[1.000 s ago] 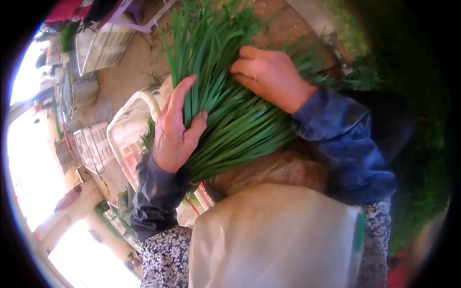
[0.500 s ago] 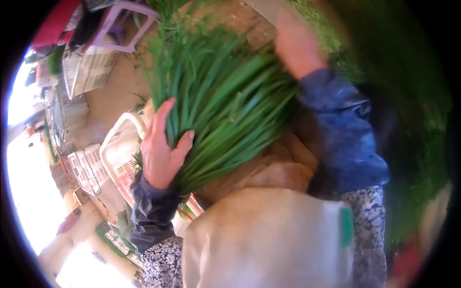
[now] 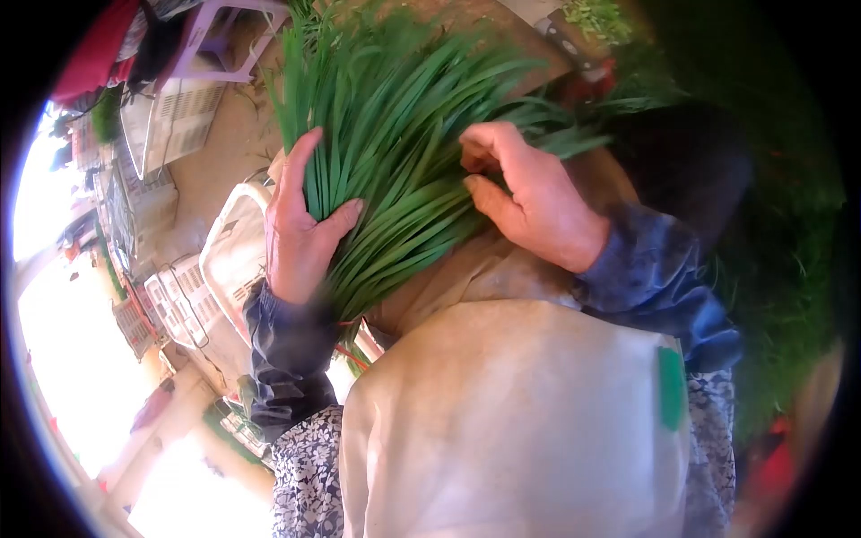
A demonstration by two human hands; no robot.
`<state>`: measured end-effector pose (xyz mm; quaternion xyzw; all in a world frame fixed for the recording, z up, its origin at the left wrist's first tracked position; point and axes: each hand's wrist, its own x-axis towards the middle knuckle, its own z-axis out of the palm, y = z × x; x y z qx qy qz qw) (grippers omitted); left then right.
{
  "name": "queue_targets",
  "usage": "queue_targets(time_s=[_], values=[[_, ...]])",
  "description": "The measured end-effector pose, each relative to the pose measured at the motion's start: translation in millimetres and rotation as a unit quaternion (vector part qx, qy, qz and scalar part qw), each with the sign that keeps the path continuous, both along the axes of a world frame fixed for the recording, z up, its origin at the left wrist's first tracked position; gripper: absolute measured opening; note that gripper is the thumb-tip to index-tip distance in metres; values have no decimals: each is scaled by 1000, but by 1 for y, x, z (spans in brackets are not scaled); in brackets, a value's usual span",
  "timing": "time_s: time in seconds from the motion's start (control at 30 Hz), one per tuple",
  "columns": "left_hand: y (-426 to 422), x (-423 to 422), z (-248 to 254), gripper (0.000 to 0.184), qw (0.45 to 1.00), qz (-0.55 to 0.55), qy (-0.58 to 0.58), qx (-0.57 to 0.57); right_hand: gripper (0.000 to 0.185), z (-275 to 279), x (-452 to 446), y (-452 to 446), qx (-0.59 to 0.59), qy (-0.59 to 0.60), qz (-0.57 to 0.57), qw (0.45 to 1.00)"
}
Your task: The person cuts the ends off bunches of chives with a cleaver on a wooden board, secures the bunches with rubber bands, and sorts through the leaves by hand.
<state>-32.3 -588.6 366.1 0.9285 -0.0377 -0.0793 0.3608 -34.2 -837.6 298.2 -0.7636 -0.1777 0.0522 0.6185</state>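
A large loose bunch of garlic chives [image 3: 386,161] lies across my lap, long flat green leaves fanning toward the top. My left hand [image 3: 300,215] holds its left side, thumb over the leaves and forefinger along the edge; the other fingers are hidden. At the right side, my right hand [image 3: 529,193] has its fingers curled in against the leaves, with some blades passing beneath it. Its fingertips are partly hidden. Beyond it at the upper right lies a knife with a dark spotted handle [image 3: 567,43], out of my hands.
A brown cover [image 3: 439,278] and a pale apron [image 3: 511,403] lie over my lap. On the left stand a white basket [image 3: 238,238], plastic crates [image 3: 184,300] and a purple stool [image 3: 229,40]. Chopped greens [image 3: 599,18] lie at the top right, with more greenery [image 3: 789,296] along the right.
My right hand has come down from beside the knife at the upper right to the right edge of the chives. My left hand has stayed on the left side, slightly higher in view.
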Motion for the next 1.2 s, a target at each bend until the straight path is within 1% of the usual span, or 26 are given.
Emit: queue_targets(time_s=[0.03,0.07,0.1,0.13,0.17,0.2,0.23,0.3,0.33,0.37,0.4,0.5,0.57,0.73,0.8,0.83,0.87,0.9,0.93,0.97,1.0,1.03,1.07,1.13,1.17,1.2], values=[[1,1,-1,72,1000,8,0,-16,30,-2,-2,-1,13,67,1,998],[0,3,0,72,1000,6,-2,-20,32,-4,-5,-2,-9,64,8,998],[-1,3,3,74,999,5,33,-14,32,-6,-6,-1,-12,61,6,998],[-1,4,6,76,998,4,68,-6,35,-8,-6,2,-25,-122,3,992],[-1,4,6,76,998,0,63,-8,38,-9,-4,6,-38,-301,-2,953],[-2,3,4,75,999,0,31,-13,46,2,-1,19,-20,-352,-22,935],[-5,3,2,73,1000,-3,1,-21,52,18,1,24,-52,-324,41,944],[5,4,6,73,996,54,-7,-68,65,17,6,41,-173,-197,129,956],[12,4,9,73,994,76,-44,-70,65,15,5,40,-174,-199,127,956],[20,6,12,73,989,103,-83,-68,69,12,4,42,-185,-128,183,957],[26,4,10,73,988,111,-84,-62,74,11,0,43,-191,-54,242,950],[41,-2,9,72,981,147,-110,-61,79,10,-18,38,-167,-73,235,955],[38,-5,6,72,973,167,-102,-123,81,11,-26,32,-156,-57,248,954],[25,-8,16,70,976,174,-112,-73,80,4,-40,20,-157,-61,245,955],[22,-8,19,72,969,176,-161,-62,78,11,-32,19,-163,-73,238,955],[14,-8,26,72,967,180,-170,-66,75,19,-26,15,-160,-99,212,959],[7,-7,37,72,975,106,-193,38,72,24,-18,14,-157,-128,190,961],[0,-10,52,72,966,39,-211,142,72,23,-8,15,-164,-141,202,955],[-8,-13,74,71,971,-63,-158,170,67,17,6,17,-241,-178,175,938],[-15,-16,93,70,960,-167,-112,193,63,8,19,16,-320,-220,137,911],[-13,-19,101,68,968,-214,-127,22,60,-45,8,15,-418,-288,143,850],[10,-16,96,70,965,-197,-155,-81,57,-98,-3,14,-502,-357,144,774],[34,-14,91,74,948,-188,-185,-179,56,-84,4,10,-465,-347,135,803],[43,-11,105,99,984,-50,-166,-51,54,-54,12,13,-383,-319,117,859],[67,-10,91,111,992,-50,-117,17,54,-42,12,16,-337,-299,111,886],[67,-8,79,111,985,-96,-85,115,53,-35,11,16,-287,-278,106,910]])
